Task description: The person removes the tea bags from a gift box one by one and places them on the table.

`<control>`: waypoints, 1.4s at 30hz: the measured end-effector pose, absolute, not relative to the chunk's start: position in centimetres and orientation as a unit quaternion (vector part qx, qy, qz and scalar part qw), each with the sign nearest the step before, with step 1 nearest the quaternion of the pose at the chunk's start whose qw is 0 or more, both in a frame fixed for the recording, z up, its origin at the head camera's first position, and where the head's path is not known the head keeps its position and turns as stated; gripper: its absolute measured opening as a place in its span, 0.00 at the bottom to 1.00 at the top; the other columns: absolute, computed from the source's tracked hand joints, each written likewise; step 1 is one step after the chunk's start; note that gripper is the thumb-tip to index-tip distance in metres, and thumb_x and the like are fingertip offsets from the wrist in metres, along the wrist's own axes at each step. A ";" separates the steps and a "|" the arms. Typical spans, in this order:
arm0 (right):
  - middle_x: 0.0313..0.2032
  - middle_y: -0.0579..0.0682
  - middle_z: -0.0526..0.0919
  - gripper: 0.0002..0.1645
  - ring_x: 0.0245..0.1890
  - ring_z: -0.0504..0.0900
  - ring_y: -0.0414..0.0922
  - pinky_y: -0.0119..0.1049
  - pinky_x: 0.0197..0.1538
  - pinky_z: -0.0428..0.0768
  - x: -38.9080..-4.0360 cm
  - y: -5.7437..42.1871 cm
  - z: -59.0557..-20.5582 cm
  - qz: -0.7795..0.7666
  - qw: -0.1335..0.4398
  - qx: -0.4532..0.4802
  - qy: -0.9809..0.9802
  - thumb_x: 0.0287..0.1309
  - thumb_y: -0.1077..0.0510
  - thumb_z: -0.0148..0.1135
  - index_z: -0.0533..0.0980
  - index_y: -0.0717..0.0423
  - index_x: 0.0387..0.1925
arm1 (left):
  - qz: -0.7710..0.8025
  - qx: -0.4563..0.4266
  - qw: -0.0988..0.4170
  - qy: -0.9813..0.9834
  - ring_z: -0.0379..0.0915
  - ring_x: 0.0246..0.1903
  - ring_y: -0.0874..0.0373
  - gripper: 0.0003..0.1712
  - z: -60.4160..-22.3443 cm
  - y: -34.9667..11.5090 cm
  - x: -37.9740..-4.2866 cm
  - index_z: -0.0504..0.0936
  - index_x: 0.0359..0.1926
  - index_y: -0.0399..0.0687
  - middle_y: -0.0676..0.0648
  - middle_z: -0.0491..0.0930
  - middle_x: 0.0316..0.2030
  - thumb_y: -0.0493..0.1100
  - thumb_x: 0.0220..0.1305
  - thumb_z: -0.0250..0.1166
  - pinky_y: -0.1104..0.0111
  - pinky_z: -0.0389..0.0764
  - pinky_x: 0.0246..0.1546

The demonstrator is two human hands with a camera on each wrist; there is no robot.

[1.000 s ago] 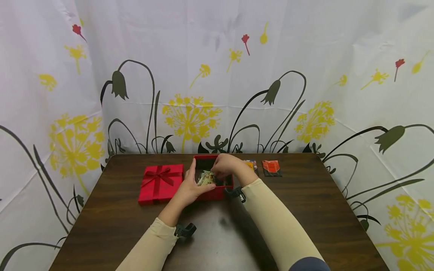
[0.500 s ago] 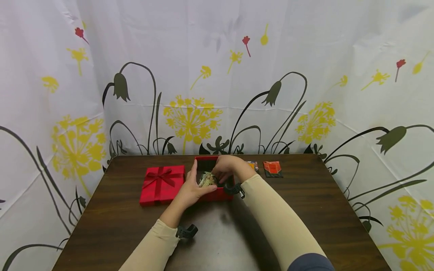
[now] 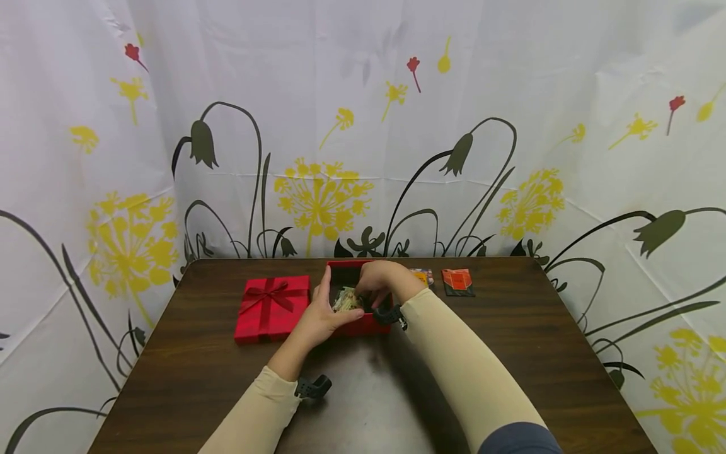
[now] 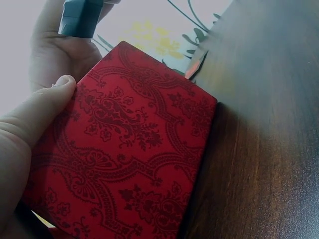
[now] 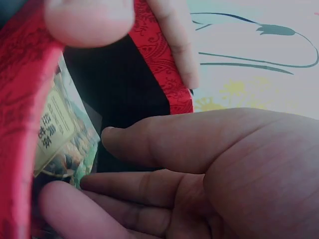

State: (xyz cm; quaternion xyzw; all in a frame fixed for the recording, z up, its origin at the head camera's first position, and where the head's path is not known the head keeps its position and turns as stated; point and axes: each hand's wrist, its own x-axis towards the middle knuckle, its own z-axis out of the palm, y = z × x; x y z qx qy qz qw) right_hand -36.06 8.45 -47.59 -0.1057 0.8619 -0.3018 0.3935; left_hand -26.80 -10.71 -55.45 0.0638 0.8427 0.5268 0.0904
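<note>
An uncovered red gift box (image 3: 365,326) with a black inside (image 5: 129,89) stands near the table's back edge. My left hand (image 3: 317,312) grips its near left corner, thumb along the front rim and fingers on the left wall; the left wrist view shows the box's patterned front wall (image 4: 119,139). Inside lies a shiny tea sachet (image 3: 345,299) with a pale label (image 5: 55,124). My right hand (image 3: 382,280) reaches down into the box from the right. Its thumb and fingertips stand apart, right at the sachet's edge. The box's right side is partly hidden behind that hand.
Left of the box lies its red lid (image 3: 278,315) with a dark ribbon bow. A red-and-black packet (image 3: 456,280) and a colourful packet (image 3: 422,276), partly hidden by the right wrist, lie to the right. A flowered curtain (image 3: 363,126) hangs behind the brown table (image 3: 187,378).
The sachet has shifted slightly and catches the light differently beside the right fingers. Both hands stay almost where they were; the head view has moved a little.
</note>
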 end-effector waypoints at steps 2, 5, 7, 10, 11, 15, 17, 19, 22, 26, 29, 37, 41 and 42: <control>0.37 0.56 0.84 0.16 0.24 0.86 0.45 0.34 0.31 0.88 -36.1 8.4 -47.7 -0.289 0.395 -0.119 0.864 0.74 0.58 0.63 0.84 0.71 0.44 | 0.527 0.062 0.090 0.843 0.49 0.84 0.28 0.77 -55.4 -10.7 -26.8 0.28 0.88 0.75 0.37 0.41 0.88 0.65 0.61 0.80 0.29 0.61 0.77; 0.27 0.48 0.76 0.14 0.24 0.85 0.44 0.34 0.29 0.87 -36.1 8.3 -47.9 -0.279 0.397 -0.135 0.864 0.73 0.58 0.64 0.81 0.65 0.33 | 0.526 0.061 0.089 0.844 0.49 0.84 0.28 0.78 -55.4 -10.7 -26.7 0.28 0.88 0.75 0.36 0.41 0.87 0.66 0.60 0.80 0.29 0.61 0.77; 0.25 0.46 0.73 0.14 0.24 0.84 0.44 0.34 0.29 0.87 -36.1 8.4 -48.0 -0.273 0.394 -0.143 0.866 0.73 0.58 0.64 0.80 0.63 0.31 | 0.526 0.059 0.089 0.844 0.48 0.84 0.28 0.78 -55.3 -10.6 -26.7 0.28 0.88 0.74 0.36 0.41 0.87 0.66 0.59 0.81 0.29 0.60 0.77; 0.30 0.50 0.79 0.12 0.26 0.85 0.45 0.34 0.29 0.88 -36.0 8.4 -48.1 -0.273 0.387 -0.145 0.869 0.73 0.58 0.65 0.85 0.66 0.39 | 0.526 0.060 0.090 0.844 0.48 0.84 0.29 0.77 -55.4 -10.6 -26.8 0.28 0.89 0.73 0.35 0.41 0.87 0.64 0.61 0.80 0.29 0.59 0.78; 0.33 0.51 0.82 0.12 0.27 0.85 0.45 0.35 0.30 0.88 -36.0 8.4 -48.2 -0.273 0.384 -0.145 0.870 0.73 0.58 0.65 0.86 0.66 0.43 | 0.528 0.059 0.091 0.842 0.48 0.84 0.29 0.76 -55.4 -10.5 -26.8 0.29 0.89 0.74 0.36 0.42 0.87 0.63 0.61 0.80 0.29 0.59 0.78; 0.37 0.50 0.86 0.10 0.28 0.85 0.45 0.34 0.29 0.86 -36.0 8.6 -48.3 -0.265 0.366 -0.154 0.879 0.71 0.59 0.68 0.89 0.61 0.47 | 0.526 0.061 0.091 0.843 0.48 0.84 0.29 0.76 -55.6 -10.5 -26.9 0.28 0.89 0.73 0.36 0.41 0.87 0.63 0.62 0.79 0.29 0.60 0.77; 0.33 0.48 0.86 0.06 0.27 0.82 0.43 0.33 0.28 0.84 -36.0 8.7 -48.4 -0.256 0.358 -0.169 0.882 0.70 0.59 0.69 0.89 0.56 0.42 | 0.526 0.062 0.091 0.843 0.48 0.84 0.29 0.76 -55.6 -10.5 -26.9 0.28 0.89 0.72 0.36 0.41 0.88 0.64 0.62 0.79 0.28 0.61 0.77; 0.29 0.47 0.84 0.05 0.25 0.80 0.41 0.31 0.27 0.80 -36.0 9.0 -48.4 -0.248 0.350 -0.187 0.884 0.69 0.59 0.69 0.88 0.53 0.36 | 0.527 0.062 0.091 0.843 0.48 0.84 0.29 0.77 -55.6 -10.5 -26.9 0.28 0.89 0.72 0.36 0.40 0.88 0.65 0.62 0.80 0.29 0.62 0.76; 0.26 0.46 0.83 0.07 0.23 0.78 0.40 0.31 0.25 0.76 -36.0 9.6 -48.4 -0.271 0.350 -0.200 0.874 0.68 0.58 0.68 0.84 0.51 0.31 | 0.528 0.063 0.090 0.842 0.49 0.84 0.30 0.77 -55.6 -10.5 -26.8 0.28 0.89 0.71 0.36 0.41 0.88 0.64 0.61 0.80 0.30 0.62 0.77; 0.32 0.49 0.81 0.07 0.23 0.80 0.40 0.31 0.23 0.79 -35.8 10.4 -48.3 -0.361 0.350 -0.180 0.846 0.73 0.58 0.59 0.79 0.54 0.37 | 0.531 0.062 0.086 0.840 0.50 0.84 0.31 0.78 -55.5 -10.5 -26.8 0.30 0.89 0.69 0.36 0.44 0.87 0.64 0.59 0.81 0.31 0.61 0.78; 0.37 0.54 0.84 0.08 0.26 0.89 0.42 0.31 0.21 0.80 -35.7 10.8 -48.3 -0.426 0.346 -0.155 0.821 0.76 0.58 0.51 0.75 0.57 0.47 | 0.534 0.060 0.083 0.840 0.52 0.83 0.32 0.79 -55.3 -10.5 -26.7 0.30 0.89 0.69 0.36 0.46 0.86 0.66 0.58 0.82 0.31 0.61 0.78; 0.42 0.59 0.87 0.13 0.37 0.95 0.51 0.32 0.25 0.85 -35.6 11.0 -48.3 -0.489 0.347 -0.119 0.792 0.75 0.64 0.64 0.69 0.60 0.52 | 0.529 0.058 0.090 0.842 0.50 0.84 0.31 0.78 -55.1 -10.6 -26.8 0.30 0.89 0.69 0.36 0.44 0.86 0.64 0.60 0.81 0.30 0.60 0.78; 0.45 0.58 0.88 0.18 0.37 0.95 0.51 0.33 0.27 0.87 -35.4 11.1 -48.5 -0.507 0.343 -0.121 0.781 0.70 0.66 0.69 0.73 0.60 0.56 | 0.527 0.057 0.092 0.843 0.48 0.85 0.30 0.78 -55.2 -10.6 -26.8 0.30 0.90 0.67 0.36 0.42 0.87 0.65 0.60 0.80 0.29 0.58 0.78; 0.45 0.58 0.88 0.20 0.38 0.95 0.51 0.33 0.29 0.88 -35.3 11.2 -48.5 -0.513 0.343 -0.120 0.778 0.70 0.66 0.69 0.74 0.61 0.59 | 0.527 0.056 0.093 0.843 0.48 0.85 0.30 0.78 -55.3 -10.6 -26.8 0.30 0.90 0.67 0.36 0.42 0.87 0.65 0.60 0.80 0.29 0.58 0.78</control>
